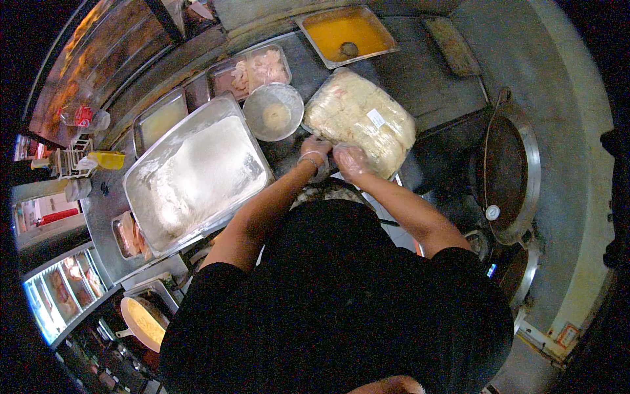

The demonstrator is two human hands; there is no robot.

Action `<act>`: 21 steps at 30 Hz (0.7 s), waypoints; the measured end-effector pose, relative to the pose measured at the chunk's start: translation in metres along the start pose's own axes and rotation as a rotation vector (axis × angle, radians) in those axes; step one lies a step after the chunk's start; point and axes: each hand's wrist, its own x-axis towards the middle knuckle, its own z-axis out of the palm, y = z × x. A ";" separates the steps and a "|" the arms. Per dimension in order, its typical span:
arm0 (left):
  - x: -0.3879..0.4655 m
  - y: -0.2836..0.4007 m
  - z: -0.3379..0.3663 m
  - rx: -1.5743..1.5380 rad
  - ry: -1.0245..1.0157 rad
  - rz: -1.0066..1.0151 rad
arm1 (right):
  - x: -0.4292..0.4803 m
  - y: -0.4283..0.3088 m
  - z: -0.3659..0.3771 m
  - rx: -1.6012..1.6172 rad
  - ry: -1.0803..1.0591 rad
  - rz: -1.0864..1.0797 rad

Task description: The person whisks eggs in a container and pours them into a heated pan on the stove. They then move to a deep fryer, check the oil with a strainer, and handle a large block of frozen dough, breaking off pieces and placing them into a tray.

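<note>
My left hand [316,153], in a clear plastic glove, is at the near left corner of a film-wrapped tray of pale coated food [354,113]. Close beside it, my right hand [351,161], also gloved, is curled against the tray's near edge. The fingers of both hands are partly hidden, and I cannot make out whether they pinch the film. A white label [375,117] bearing writing sits on top of the wrap. Left of the tray stands a round metal bowl [273,112] with a pale powdery lump in it. A large metal tray of white flour [206,162] lies further left.
At the back is a metal pan of orange liquid [344,29] with a ladle. Raw meat pieces [266,66] fill a tray behind the bowl. A shallow tray [160,120] holds pale liquid. A large wok [512,172] stands at the right, and a meat container [129,236] at the left.
</note>
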 end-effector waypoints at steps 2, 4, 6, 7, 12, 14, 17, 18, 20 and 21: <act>-0.008 0.002 0.005 -0.330 0.055 -0.134 | -0.013 0.008 -0.008 -0.054 -0.056 -0.050; -0.011 0.003 0.013 -0.280 0.104 -0.093 | -0.024 0.008 -0.016 -0.068 -0.056 -0.050; -0.011 0.002 0.020 -0.190 0.149 -0.077 | -0.033 0.004 -0.023 -0.044 0.062 -0.019; -0.010 0.001 0.022 -0.137 0.168 -0.100 | -0.036 0.003 -0.026 -0.032 -0.047 0.020; -0.009 0.003 0.005 0.236 0.131 -0.234 | -0.037 0.014 -0.038 -0.184 0.074 -0.219; -0.012 0.007 -0.004 0.393 0.217 -0.273 | -0.029 0.031 -0.041 -0.067 0.130 -0.418; -0.010 0.010 -0.011 0.330 0.177 -0.286 | -0.028 0.045 -0.038 0.092 0.010 -0.343; -0.009 0.008 -0.009 0.340 0.219 -0.270 | -0.030 0.046 -0.037 0.101 0.034 -0.365; 0.000 0.002 -0.002 0.304 0.244 -0.343 | -0.038 0.043 -0.032 0.145 0.052 -0.315; 0.005 -0.004 0.003 0.286 0.256 -0.384 | -0.044 0.040 -0.030 0.182 0.040 -0.239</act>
